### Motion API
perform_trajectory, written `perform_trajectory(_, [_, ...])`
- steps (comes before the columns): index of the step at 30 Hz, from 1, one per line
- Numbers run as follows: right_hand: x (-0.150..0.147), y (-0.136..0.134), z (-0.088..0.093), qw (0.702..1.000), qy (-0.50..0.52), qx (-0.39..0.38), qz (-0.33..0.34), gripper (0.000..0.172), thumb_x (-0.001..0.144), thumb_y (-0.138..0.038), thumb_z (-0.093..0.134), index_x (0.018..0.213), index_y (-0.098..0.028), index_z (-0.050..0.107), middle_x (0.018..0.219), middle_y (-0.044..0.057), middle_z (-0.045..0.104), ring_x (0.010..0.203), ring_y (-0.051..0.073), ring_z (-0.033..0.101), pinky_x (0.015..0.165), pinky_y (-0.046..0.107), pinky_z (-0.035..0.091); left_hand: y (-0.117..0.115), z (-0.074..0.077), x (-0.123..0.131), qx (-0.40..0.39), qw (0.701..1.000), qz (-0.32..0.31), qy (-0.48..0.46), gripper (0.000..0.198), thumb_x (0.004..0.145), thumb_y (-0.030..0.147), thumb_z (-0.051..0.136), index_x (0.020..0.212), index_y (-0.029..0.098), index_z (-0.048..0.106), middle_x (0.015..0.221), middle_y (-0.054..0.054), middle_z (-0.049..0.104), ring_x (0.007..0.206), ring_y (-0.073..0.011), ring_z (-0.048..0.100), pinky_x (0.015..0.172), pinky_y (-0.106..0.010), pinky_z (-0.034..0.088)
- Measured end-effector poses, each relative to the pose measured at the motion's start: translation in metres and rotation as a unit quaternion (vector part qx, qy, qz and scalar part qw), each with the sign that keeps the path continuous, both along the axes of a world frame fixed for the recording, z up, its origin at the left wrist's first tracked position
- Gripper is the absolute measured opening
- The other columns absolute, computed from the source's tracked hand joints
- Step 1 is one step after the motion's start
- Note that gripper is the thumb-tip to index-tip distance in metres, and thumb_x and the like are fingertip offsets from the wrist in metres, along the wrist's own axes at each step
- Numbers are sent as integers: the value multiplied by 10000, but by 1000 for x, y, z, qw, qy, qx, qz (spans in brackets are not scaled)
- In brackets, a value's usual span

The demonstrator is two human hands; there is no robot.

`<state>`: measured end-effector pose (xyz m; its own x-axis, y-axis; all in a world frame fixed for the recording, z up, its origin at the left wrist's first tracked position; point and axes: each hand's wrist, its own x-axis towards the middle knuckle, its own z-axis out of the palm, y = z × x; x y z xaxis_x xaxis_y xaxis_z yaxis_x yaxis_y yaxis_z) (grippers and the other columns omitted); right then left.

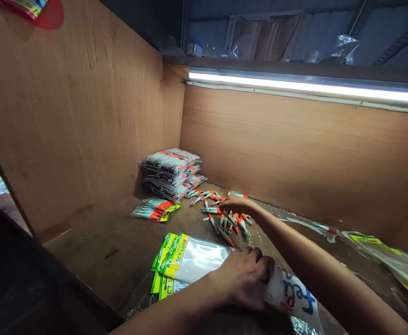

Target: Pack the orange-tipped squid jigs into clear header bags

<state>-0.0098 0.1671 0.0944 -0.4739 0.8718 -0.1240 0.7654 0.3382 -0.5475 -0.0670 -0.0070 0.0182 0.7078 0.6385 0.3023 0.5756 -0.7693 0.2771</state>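
Orange-and-white fishing lures [242, 225], squid jigs with metal hooks, lie in a loose heap on the worktop. Over the back of this heap reaches my right hand [237, 203]; its fingertips are among the lures, and their grip is hidden. My left hand [247, 274] is closed, fingers curled, at the right end of a stack of clear plastic bags [204, 258] with yellow-green headers. What lies inside its fingers is hidden. Just right of it is a whitish plastic piece with blue handwriting [299, 295].
Packed lure bundles [172, 172] are stacked in the back left corner. In front lies a filled lure pack [155, 209]. Flat clear bags [388, 258] and a single lure [325, 227] lie at the right. Wooden panels [294, 149] wall the worktop under a tube light [294, 84].
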Motion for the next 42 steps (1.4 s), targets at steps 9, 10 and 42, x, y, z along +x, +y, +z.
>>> perform_trajectory(9, [173,-70,45,923,376,-70,-27,400,765,-397,780,1082,-191,647,948,62,706,776,136,664,650,221,488,15,2,-10,-51,989,79,-114,913,609,608,785,1374,271,418,1237,-91,542,1101,-308,558,943,-398,478])
perform_trajectory(10, [192,-83,42,917,389,-76,-48,381,735,-374,813,1025,-179,660,932,69,713,785,151,671,637,224,478,18,1,-11,-54,987,92,-124,911,600,581,802,1369,273,423,1235,-88,540,1097,-306,559,938,-396,479])
perform_trajectory(42, [40,-62,-18,988,-133,13,81,248,763,-301,664,571,-145,666,533,3,600,547,127,523,527,224,343,7,5,-9,-97,989,-111,-2,939,585,708,751,1367,271,471,1223,-111,610,1023,-337,637,860,-419,512])
